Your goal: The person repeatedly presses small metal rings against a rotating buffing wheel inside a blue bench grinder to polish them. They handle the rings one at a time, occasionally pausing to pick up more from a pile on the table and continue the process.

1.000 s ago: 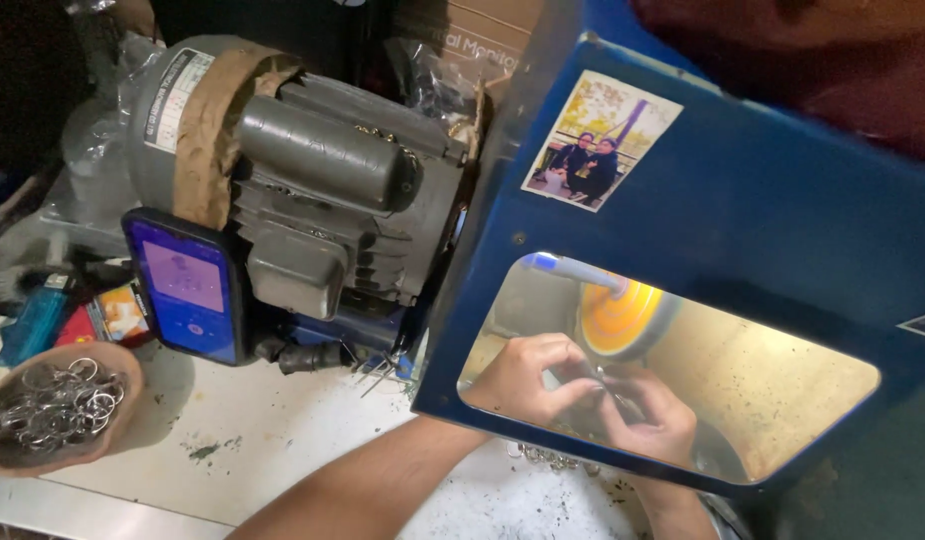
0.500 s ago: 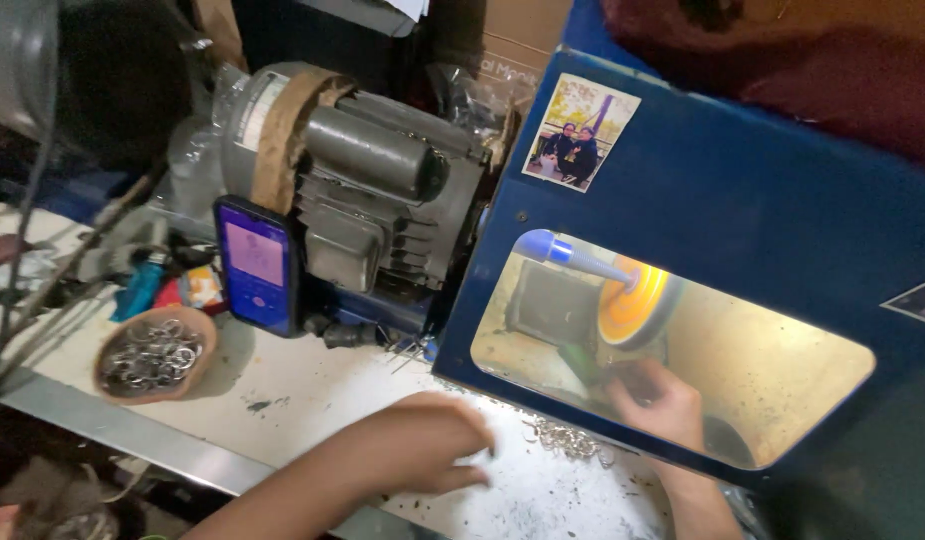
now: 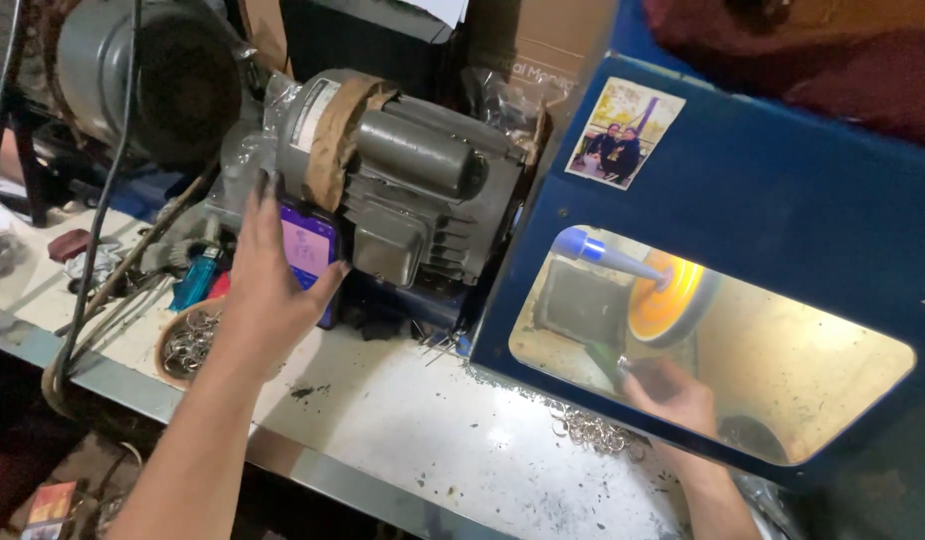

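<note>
My left hand [image 3: 267, 275] is wrapped around a smartphone [image 3: 312, 250] with a lit purple screen. The phone stands upright against a grey electric motor [image 3: 412, 190]; my thumb is on its right edge and my fingers are over its left and top. My right hand [image 3: 672, 395] is inside the lit opening of a blue metal hood [image 3: 782, 200]. Its fingers are closed on a small metal piece [image 3: 622, 366] just below an orange polishing wheel [image 3: 667, 300]. What exactly the piece is I cannot make out.
A brown bowl of metal rings [image 3: 182, 345] sits under my left forearm, with a blue lighter [image 3: 197, 280] beside it. Loose rings [image 3: 592, 432] lie on the white bench [image 3: 422, 420] by the hood. A second motor [image 3: 152, 80] and cables stand at the far left. A photo [image 3: 622, 135] is stuck on the hood.
My left hand has come out of the hood opening and moved left across the bench onto the phone. My right hand stays inside by the wheel. The view has swung left.
</note>
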